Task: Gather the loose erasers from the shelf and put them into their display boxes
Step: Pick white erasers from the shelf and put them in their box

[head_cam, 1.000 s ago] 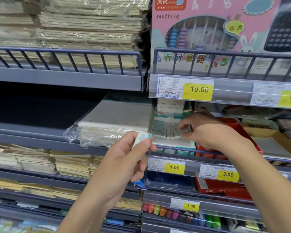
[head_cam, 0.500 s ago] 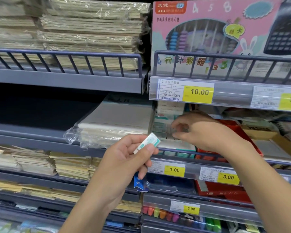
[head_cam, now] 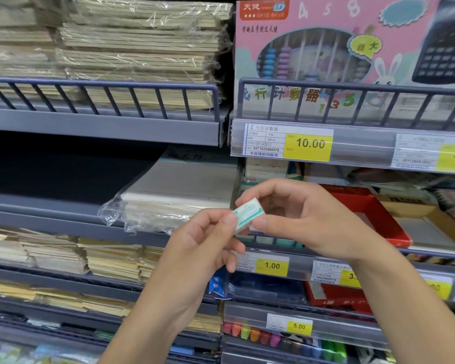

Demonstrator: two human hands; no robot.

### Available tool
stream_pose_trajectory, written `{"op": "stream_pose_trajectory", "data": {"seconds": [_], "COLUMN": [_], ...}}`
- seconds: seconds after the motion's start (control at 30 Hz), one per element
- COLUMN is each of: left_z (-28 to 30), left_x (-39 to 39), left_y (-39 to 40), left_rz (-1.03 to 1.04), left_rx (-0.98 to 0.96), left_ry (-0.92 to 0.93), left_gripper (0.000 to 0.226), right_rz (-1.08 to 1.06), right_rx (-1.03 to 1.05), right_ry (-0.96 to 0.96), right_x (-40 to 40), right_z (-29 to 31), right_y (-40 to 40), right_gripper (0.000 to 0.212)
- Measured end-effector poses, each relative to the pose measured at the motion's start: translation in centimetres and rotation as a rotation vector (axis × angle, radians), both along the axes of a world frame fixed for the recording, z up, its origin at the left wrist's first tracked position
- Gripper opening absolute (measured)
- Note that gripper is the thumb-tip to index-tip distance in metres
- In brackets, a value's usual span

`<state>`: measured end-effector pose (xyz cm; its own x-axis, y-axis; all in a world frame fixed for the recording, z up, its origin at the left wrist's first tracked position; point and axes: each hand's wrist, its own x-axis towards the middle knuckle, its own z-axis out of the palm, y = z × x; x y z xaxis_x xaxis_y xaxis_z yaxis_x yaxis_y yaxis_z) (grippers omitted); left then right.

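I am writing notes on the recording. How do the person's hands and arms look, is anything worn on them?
Both the left hand and the right hand are bare: no gloves, rings, watch or bracelet show. Both forearms are uncovered too, with no sleeve in view.

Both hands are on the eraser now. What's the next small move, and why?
Probably let the left hand release, so the right hand can carry the eraser back to the box behind it. Both hands pinch the eraser in front of the shelf, so it looks like a handover.
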<state>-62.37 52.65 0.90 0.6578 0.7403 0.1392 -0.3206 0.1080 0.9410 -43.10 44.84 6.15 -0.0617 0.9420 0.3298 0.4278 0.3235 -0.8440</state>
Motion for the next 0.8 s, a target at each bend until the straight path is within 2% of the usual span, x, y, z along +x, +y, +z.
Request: {"op": "stream_pose_trajectory", "data": {"seconds": [0.17, 0.23, 0.3, 0.4, 0.47, 0.57, 0.6, 0.8], "left_z": [0.3, 0.3, 0.4, 0.8, 1.1, 1.3, 1.3, 1.3], "left_x": [0.4, 0.6, 0.6, 0.3, 0.2, 0.4, 0.5, 0.5], "left_y": [-0.4, -0.6, -0.6, -0.4, -0.4, -0.4, -0.4, 0.1], "left_rz": [-0.006, 0.022, 0.076, 0.085, 0.058, 0.095, 0.117, 0.205], "left_rx": [0.019, 0.047, 0.082, 0.125, 0.180, 0.229, 0.222, 0.230], "left_ry": [0.002, 0.045, 0.090, 0.070, 0.064, 0.075, 0.073, 0.069], "left_gripper": [0.031, 0.031, 0.035, 0.044, 0.036, 0.011, 0.009, 0.024], "right_rz": [-0.010, -0.054, -0.106, -0.198, -0.223, -0.279, -0.296, -0.337], "right_rx": [0.110, 0.145, 0.177, 0.239, 0.253, 0.278, 0.291, 0.341], "right_ry": [0.175, 0.168, 0.065, -0.282, -0.403, -0.494, -0.522, -0.506], "right_x": [-1.1, -1.5, -1.7, -2.0, -2.4, -2.7, -2.5, -1.4], "right_z": [-1.2, -1.5, -1.5, -1.5, -1.5, -1.4, -1.3, -0.9], "right_y": [0.2, 0.1, -0.3, -1.0, -1.1, -1.3, -1.5, -2.2], "right_gripper": [0.030, 0.032, 0.033, 0.039, 0.042, 0.043, 0.042, 0.035]}}
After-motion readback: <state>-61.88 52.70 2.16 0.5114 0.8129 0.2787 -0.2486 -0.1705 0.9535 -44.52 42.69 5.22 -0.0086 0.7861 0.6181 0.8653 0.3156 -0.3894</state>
